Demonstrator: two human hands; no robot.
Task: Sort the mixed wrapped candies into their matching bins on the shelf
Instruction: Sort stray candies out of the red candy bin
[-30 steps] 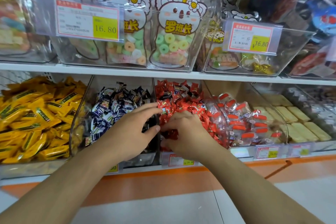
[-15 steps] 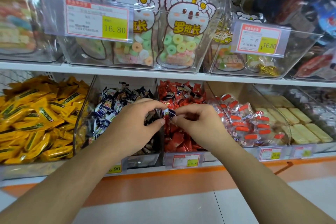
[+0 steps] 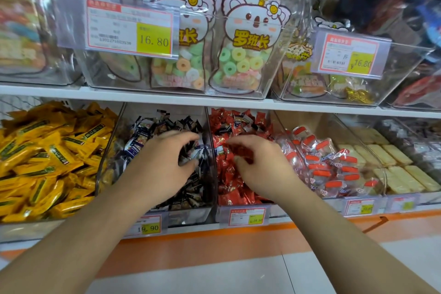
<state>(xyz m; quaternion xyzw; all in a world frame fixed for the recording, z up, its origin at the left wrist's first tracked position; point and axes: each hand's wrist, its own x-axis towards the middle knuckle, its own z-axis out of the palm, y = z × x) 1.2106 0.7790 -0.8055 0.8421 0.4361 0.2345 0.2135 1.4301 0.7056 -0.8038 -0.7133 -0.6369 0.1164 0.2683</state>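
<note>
left grip (image 3: 167,164) curled, right grip (image 3: 257,164) curled

Single view only: a wide-angle head camera, facing forward and slightly downward at the shelf (image 3: 167,94) from close range, within arm's reach. The shelf edge crosses the frame above centre, with bins above and below it. Both forearms enter from the bottom corners. Floor (image 3: 214,274) visible beneath the shelf. Straight lines bow toward the frame edges.

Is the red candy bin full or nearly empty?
Full. Red wrapped candies are heaped from the back wall to the front lip of the red candy bin, around the right hand.
</note>
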